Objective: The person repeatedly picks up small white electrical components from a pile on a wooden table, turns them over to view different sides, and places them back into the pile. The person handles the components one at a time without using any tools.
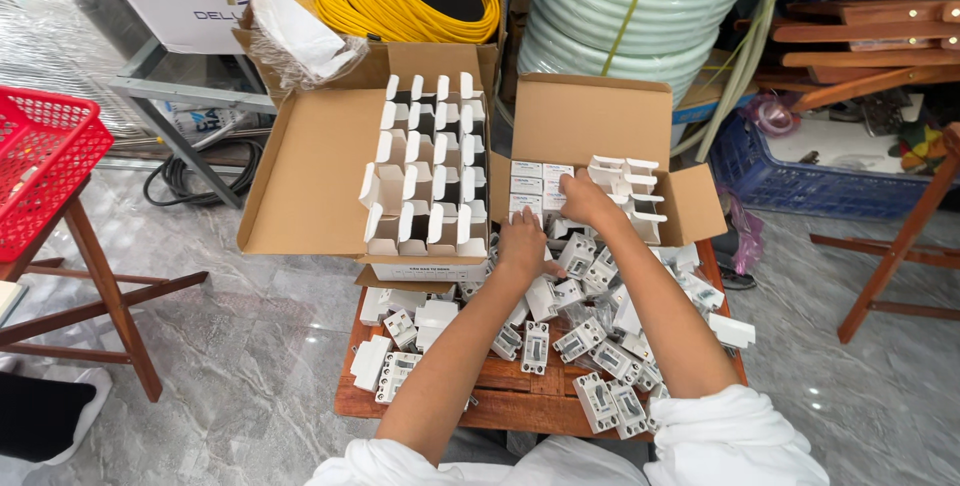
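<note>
Grey marble floor surrounds the small wooden table (500,396), which is heaped with loose white breakers (590,341) and carries two open cardboard boxes. My right hand (585,198) reaches into the right box (590,121), fingers closed on a small white carton (556,178) beside the packed row. My left hand (522,244) rests on the pile just below, fingers curled, though I cannot tell whether they grip anything.

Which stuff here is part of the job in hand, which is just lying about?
In hand: right hand in right carton; left hand over loose white breaker units; left carton of open small boxes; wooden stool.
Lying about: red basket; yellow cable coil; white hose coil; blue crate.
</note>
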